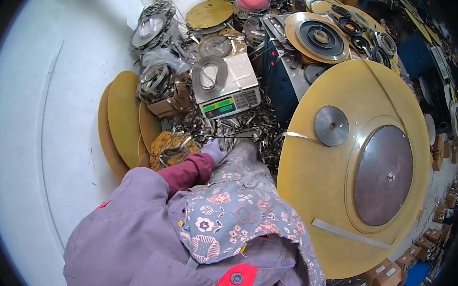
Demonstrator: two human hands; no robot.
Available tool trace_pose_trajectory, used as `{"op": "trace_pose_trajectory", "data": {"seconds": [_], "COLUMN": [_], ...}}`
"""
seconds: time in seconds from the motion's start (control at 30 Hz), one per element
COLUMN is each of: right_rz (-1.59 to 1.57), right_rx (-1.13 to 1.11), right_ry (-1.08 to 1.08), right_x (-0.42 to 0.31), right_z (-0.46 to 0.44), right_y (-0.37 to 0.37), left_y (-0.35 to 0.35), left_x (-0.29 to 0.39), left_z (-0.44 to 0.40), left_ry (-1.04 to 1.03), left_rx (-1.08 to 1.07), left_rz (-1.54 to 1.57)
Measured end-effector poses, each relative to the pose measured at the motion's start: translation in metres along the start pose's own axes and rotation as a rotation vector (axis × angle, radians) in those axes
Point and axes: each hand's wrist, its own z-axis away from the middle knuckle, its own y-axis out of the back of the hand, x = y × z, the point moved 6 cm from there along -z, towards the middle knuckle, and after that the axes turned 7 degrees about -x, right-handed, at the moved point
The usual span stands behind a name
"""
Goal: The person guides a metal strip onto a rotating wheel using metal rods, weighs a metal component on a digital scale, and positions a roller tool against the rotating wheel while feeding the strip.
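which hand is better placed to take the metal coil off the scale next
Left, most likely: the left hand is already out in front, near the scale that bears the metal coil, while the right hand is out of view.

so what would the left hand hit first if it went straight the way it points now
Likely the loose metal strips just past the left hand, with the digital scale beyond them, though depth is hard to judge here.
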Motion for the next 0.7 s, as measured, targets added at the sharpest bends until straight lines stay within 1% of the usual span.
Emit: {"op": "trace_pose_trajectory", "data": {"seconds": [0.13,0.23,0.27,0.33,0.4,0.5,0.57,0.63,0.7], "right_rz": [-0.028,-0.076,-0.097,-0.139,-0.186,-0.227,-0.251,-0.274,-0.297], "right_rx": [-0.02,-0.025,-0.018,0.006,0.038,0.06,0.075,0.102,0.134], "right_ry": [-0.057,-0.095,-0.111,-0.15,-0.19,-0.249,-0.29,-0.327,-0.363], "right_x": [0.005,0.011,0.014,0.018,0.023,0.032,0.037,0.04,0.043], "right_z": [0.021,0.036,0.042,0.057,0.073,0.095,0.114,0.134,0.157], "right_y": [-0.012,-0.02,-0.021,-0.023,-0.023,-0.021,-0.017,-0.014,-0.011], "left_y": [-0.012,-0.01,-0.006,-0.002,0.006,0.02,0.023,0.032,0.037], "left_x": [-0.003,0.002,0.008,0.013,0.018,0.041,0.049,0.076,0.104], "left_z": [0.003,0.001,-0.005,-0.015,-0.018,-0.009,-0.02,-0.026,-0.037], "left_ry": [-0.051,-0.082,-0.104,-0.202,-0.247,-0.249,-0.322,-0.387,-0.479], "left_rx": [-0.041,-0.015,-0.006,-0.06,0.002,-0.083,-0.056,-0.028,-0.008], "left_rz": [-0.121,-0.189,-0.213,-0.155,-0.201,-0.181,-0.192,-0.235,-0.206]}}
